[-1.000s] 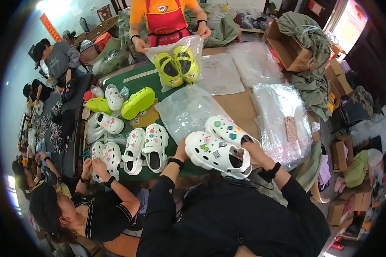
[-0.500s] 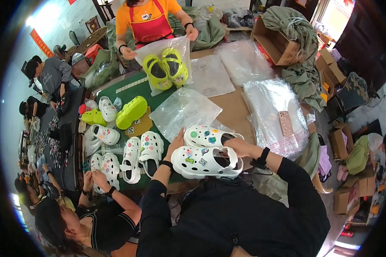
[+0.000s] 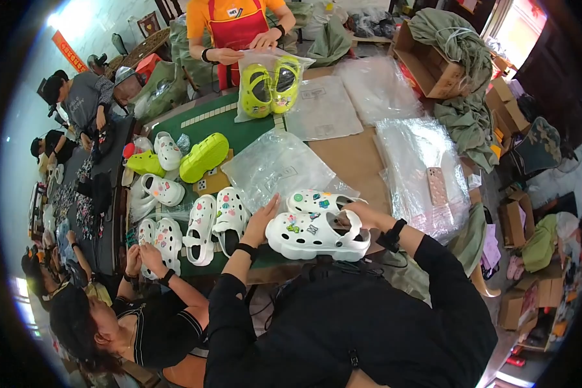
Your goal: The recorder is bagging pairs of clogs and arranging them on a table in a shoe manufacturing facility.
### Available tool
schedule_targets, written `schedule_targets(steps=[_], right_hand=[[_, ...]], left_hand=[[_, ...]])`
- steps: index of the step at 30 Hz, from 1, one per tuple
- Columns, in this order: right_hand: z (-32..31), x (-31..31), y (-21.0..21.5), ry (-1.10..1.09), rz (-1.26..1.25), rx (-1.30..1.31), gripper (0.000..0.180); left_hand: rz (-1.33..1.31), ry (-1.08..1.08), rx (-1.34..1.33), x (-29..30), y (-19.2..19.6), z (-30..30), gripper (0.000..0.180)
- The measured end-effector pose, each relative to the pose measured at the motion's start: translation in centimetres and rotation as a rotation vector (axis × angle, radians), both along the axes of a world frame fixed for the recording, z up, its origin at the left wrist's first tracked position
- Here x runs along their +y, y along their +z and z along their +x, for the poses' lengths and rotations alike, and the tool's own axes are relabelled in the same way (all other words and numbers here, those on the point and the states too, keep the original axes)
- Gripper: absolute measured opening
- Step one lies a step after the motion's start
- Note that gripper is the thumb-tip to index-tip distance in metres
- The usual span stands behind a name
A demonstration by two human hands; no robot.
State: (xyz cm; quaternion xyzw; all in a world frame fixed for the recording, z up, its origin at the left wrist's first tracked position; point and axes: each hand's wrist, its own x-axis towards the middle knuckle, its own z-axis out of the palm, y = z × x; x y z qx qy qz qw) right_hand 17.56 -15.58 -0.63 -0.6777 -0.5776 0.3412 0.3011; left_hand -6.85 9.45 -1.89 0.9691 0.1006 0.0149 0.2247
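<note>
A pair of white clogs with colourful charms is at the table's near edge, the near clog [image 3: 317, 238] overlapping the far clog [image 3: 310, 200]. My right hand [image 3: 363, 215] grips them at the heel end, its fingertips partly hidden in the shoe openings. Against the toe end lies my left hand [image 3: 262, 218], its fingers running up beside the toes; the clogs hide part of its hold. Just beyond my hands a clear plastic bag [image 3: 265, 161] lies flat. Left of my left hand stand two more charm-covered white clogs, one [image 3: 229, 210] beside the other [image 3: 202, 231].
Across the green table [image 3: 204, 132], a co-worker holds a clear bag of lime-green clogs [image 3: 271, 87]. Another co-worker at my left handles white clogs [image 3: 168, 242]. A lime-green clog [image 3: 204, 157] lies sole-out. Stacked plastic bags [image 3: 407, 161] carry a phone [image 3: 437, 186] at right.
My hands have tilted the white clogs, the near one rising slightly and showing more of its side. Across the table, the bagged green clogs moved right and now hang more upright.
</note>
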Motion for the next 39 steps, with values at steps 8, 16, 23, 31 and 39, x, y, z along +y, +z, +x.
schedule_targets(steps=[8, 16, 23, 31, 39], right_hand=[[-0.3, -1.1, -0.6, -0.16, -0.003, -0.37, 0.017], [-2.9, -0.8, -0.8, -0.347, 0.001, -0.402, 0.015], [-4.4, -0.4, -0.3, -0.372, 0.015, -0.451, 0.018], [-6.3, 0.5, -0.3, -0.237, 0.098, -0.604, 0.016], [-7.4, 0.3, -0.2, -0.145, 0.104, -0.659, 0.017]], left_hand=[[0.044, -0.069, -0.005, -0.5, -1.1, -0.8, 0.07], [0.045, -0.026, -0.277, -3.2, -2.1, 0.2, 0.069], [-0.044, 0.029, -0.213, -4.5, -1.0, 0.4, 0.067], [0.002, 0.09, -0.342, -5.1, -1.2, 0.3, 0.066], [0.059, 0.232, -0.205, -5.3, 0.1, 1.4, 0.061]])
